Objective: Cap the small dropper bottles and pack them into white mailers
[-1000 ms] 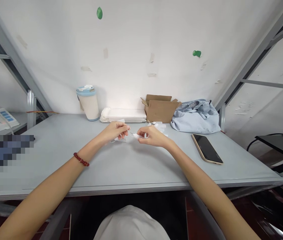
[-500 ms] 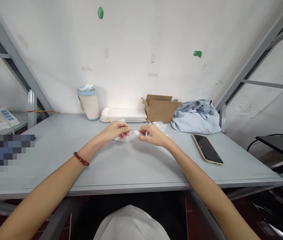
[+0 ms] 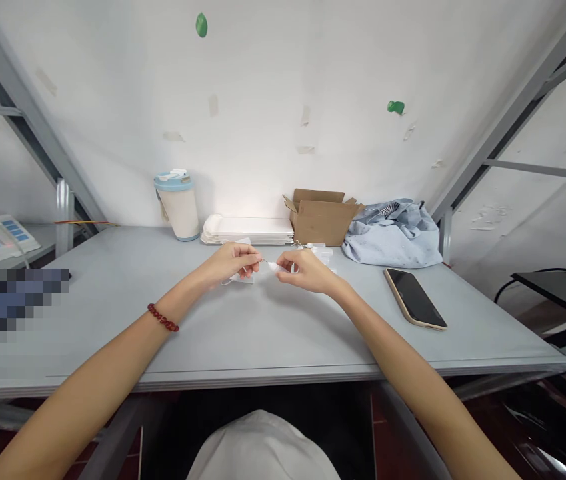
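My left hand (image 3: 235, 261) is closed in a pinch above the middle of the table. Between its thumb and forefinger is a tiny thin piece, too small to make out. Facing it, my right hand (image 3: 310, 269) has its fingers closed round a small white tapered piece, like a nozzle (image 3: 273, 267), which points left at the left fingertips. Most of that white piece is hidden by the fingers. Under my left hand lies a small white card (image 3: 249, 277) with a thin white loop of string. Several clear plastic pieces (image 3: 323, 253) lie just behind my right hand.
At the back stand a cup with a blue lid (image 3: 179, 210), a stack of white cards (image 3: 253, 230), an open cardboard box (image 3: 325, 223) and a bundled light-blue cloth (image 3: 393, 237). A phone (image 3: 415, 299) lies at the right. Metal posts flank the table (image 3: 283, 333).
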{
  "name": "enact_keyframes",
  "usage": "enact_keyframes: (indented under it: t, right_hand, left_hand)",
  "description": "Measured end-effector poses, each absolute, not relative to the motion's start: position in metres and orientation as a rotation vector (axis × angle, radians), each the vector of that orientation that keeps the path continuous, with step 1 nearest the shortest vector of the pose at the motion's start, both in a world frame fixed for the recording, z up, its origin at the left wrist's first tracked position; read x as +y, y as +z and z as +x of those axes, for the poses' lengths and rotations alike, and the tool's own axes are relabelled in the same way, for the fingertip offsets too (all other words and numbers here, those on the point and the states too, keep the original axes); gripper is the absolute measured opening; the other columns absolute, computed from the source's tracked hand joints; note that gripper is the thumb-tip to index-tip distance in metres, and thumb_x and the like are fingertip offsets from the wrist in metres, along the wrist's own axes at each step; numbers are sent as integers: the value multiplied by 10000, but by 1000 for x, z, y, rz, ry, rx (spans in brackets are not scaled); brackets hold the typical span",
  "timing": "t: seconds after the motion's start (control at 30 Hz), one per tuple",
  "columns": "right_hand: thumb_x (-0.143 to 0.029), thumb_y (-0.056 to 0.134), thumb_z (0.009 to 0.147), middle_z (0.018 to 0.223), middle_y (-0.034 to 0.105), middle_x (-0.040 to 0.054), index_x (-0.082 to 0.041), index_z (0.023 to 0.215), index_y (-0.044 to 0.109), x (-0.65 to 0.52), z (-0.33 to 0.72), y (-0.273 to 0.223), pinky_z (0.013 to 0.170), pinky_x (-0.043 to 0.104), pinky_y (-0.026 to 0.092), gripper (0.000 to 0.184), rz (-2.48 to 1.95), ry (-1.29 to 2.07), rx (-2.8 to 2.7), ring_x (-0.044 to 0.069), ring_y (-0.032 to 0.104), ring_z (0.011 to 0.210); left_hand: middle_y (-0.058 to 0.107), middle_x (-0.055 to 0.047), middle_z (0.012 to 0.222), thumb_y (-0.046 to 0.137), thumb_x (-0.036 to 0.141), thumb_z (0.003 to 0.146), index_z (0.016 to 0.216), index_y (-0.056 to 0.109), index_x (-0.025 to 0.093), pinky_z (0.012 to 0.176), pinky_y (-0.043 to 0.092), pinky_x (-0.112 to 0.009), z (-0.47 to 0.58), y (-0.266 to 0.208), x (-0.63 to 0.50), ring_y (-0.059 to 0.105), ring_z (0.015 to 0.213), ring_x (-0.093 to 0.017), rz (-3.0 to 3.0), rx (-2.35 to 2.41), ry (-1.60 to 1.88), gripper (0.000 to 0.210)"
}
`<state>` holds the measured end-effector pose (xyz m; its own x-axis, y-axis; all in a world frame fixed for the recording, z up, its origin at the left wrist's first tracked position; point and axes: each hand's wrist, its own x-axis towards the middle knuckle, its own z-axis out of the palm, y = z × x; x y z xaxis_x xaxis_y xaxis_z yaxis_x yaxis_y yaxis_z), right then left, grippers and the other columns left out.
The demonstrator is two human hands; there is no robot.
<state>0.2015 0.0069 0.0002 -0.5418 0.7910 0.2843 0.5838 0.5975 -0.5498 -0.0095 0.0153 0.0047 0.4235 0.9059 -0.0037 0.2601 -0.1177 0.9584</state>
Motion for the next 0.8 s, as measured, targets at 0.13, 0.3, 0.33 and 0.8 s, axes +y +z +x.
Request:
enact_keyframes:
  t: [0.13, 0.3, 0.33, 0.8]
  right_hand:
    - [-198, 549, 775, 703, 598, 4, -143, 759, 603, 6, 201, 0, 620, 229, 364, 79, -1098, 531, -2325, 101, 494, 645]
    - [-213, 523, 802, 671, 553, -7, -148, 745, 576, 5, 199, 0, 596, 230, 335, 101, -1111, 485, -2334, 92, 453, 604]
    - [-215, 522, 802, 666, 543, -10, -150, 744, 571, 5, 199, 0, 591, 229, 330, 100, -1110, 480, -2333, 92, 446, 599]
    - [-199, 495, 781, 662, 520, -9, -163, 738, 535, 3, 196, -3, 584, 230, 309, 69, -1090, 392, -2315, 101, 424, 598]
  left_hand:
    - [589, 2, 670, 628, 374, 753, 702, 613, 163, 542, 405, -229, -9, 4, 16, 489, 558, -91, 1645, 1045, 769, 218]
    - [587, -2, 664, 624, 359, 751, 693, 605, 162, 539, 411, -230, -8, 4, 16, 492, 562, -96, 1667, 1050, 777, 207]
    - [586, -2, 661, 620, 354, 752, 688, 605, 162, 539, 412, -231, -8, 5, 16, 491, 558, -96, 1670, 1056, 779, 203]
    - [597, -7, 622, 603, 374, 746, 659, 595, 171, 499, 395, -228, -6, -1, 16, 507, 523, -106, 1765, 1106, 766, 221]
